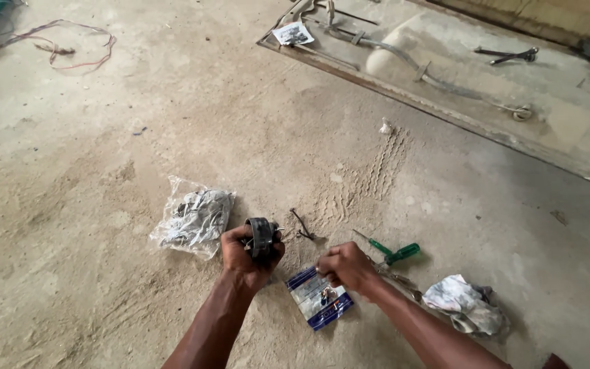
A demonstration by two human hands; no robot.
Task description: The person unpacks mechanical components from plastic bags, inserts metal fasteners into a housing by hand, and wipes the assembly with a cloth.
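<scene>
From the head camera, the left hand (248,255) was clenched around a small dark round part (261,234), a black, ring-like piece with bits of metal showing at its sides, held upright just above the dusty concrete floor (104,157). The right hand (347,266) was closed, its fingertips pinching the upper edge of a flat blue-and-white packet (318,298) that lay on the floor just below both hands. Just left of the dark part lay a crumpled clear plastic bag (192,217) with grey pieces inside. Between the hands and slightly beyond them a thin bent metal piece (301,225) rested on the floor. A green-handled screwdriver (392,252) lay just past the right hand, and a crumpled pale rag (464,304) sat near the right forearm. Further off, a large flat dusty panel (568,116) with a curved metal rod (438,80) lay on the floor, well apart from the hands, and reddish wires (69,46) trailed at the far left. Nothing lay between the hands and the packet.
</scene>
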